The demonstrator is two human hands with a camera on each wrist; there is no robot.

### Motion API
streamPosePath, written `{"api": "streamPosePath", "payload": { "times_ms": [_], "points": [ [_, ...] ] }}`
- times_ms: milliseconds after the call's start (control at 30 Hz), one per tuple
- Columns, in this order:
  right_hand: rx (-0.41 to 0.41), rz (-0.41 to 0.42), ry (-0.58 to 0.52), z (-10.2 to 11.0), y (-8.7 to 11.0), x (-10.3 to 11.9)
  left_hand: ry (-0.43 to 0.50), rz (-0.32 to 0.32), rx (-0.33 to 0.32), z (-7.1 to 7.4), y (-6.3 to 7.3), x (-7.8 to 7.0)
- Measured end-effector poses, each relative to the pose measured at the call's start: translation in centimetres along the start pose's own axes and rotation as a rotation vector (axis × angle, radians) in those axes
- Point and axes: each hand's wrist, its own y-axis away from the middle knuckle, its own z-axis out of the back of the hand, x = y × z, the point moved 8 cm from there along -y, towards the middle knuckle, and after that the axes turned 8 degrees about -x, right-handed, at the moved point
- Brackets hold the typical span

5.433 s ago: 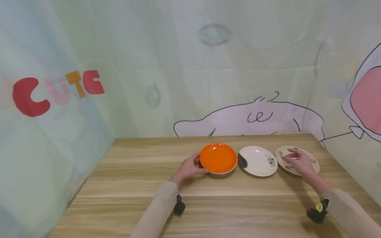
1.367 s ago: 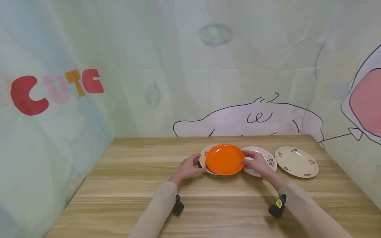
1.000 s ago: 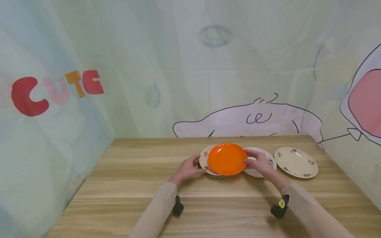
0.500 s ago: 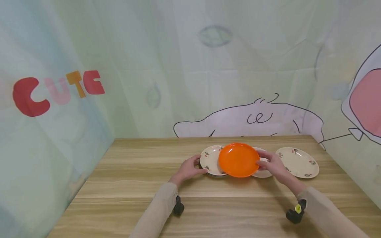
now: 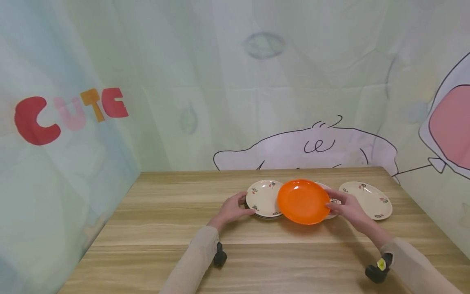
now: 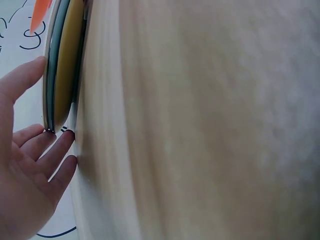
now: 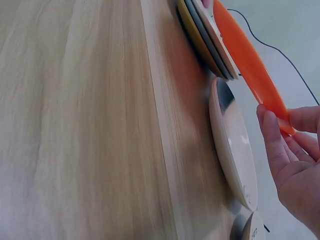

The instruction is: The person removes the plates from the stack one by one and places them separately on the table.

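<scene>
In the head view my right hand (image 5: pixel 346 207) pinches the right rim of an orange plate (image 5: pixel 304 201) between thumb and fingers. The orange plate is tilted and raised above the others, as the right wrist view shows. It overlaps a white plate (image 5: pixel 335 201) and the right edge of a plate stack. My left hand (image 5: pixel 233 206) rests with spread fingertips against that stack's left rim. On top of the stack lies a cream plate with small printed motifs (image 5: pixel 262 199); a grey-green plate (image 6: pixel 56 65) and a yellow plate (image 6: pixel 70 65) lie below it.
A second cream patterned plate (image 5: pixel 371 200) lies at the right on the wooden table (image 5: pixel 183 196). Behind the table hangs a printed cloth backdrop (image 5: pixel 205 102), with another cloth side at the left bearing coloured letters.
Earlier the orange plate lay on top of the stack. My right hand came over from the right, lifted it and carried it rightward, uncovering the cream plate. My left hand stayed at the stack.
</scene>
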Motion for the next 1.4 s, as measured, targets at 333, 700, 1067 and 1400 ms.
{"api": "streamPosePath", "payload": {
  "times_ms": [333,700,1067,1400],
  "points": [
    [0.037,-0.018,0.080,1.7,1.1,-0.8,-0.001,0.017,0.002,0.0,0.1,0.1],
    [0.148,-0.081,0.055,2.3,2.6,-2.2,0.007,0.006,0.007,-0.1,0.0,0.1],
    [0.280,-0.098,0.046,2.4,3.5,-3.2,0.024,0.011,0.011,0.0,0.2,0.1],
    [0.412,-0.143,-0.009,2.6,4.9,-3.7,0.028,0.017,0.013,-0.1,0.2,0.2]
  ]
}}
